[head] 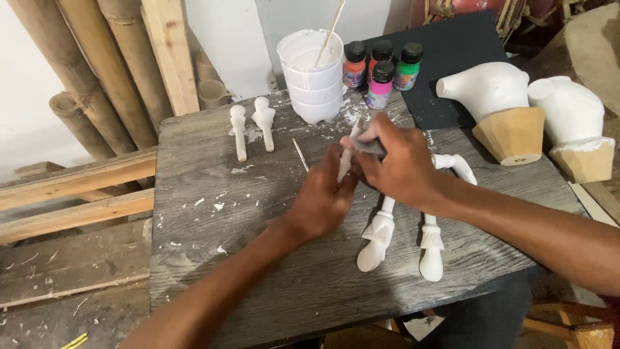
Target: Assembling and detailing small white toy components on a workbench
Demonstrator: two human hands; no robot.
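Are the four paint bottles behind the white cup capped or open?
Capped: each paint bottle stands upright with a black cap on top, beside the white cup.

Weathered grey wooden table (pixel 213 278), bamboo poles (pixel 84 71) against white wall (pixel 26 97).

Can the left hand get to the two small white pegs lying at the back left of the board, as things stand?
Probably yes. The left hand is gripping a thin white piece together with the right hand, so it would have to let go first. The bare board between it and the pegs holds only white crumbs.
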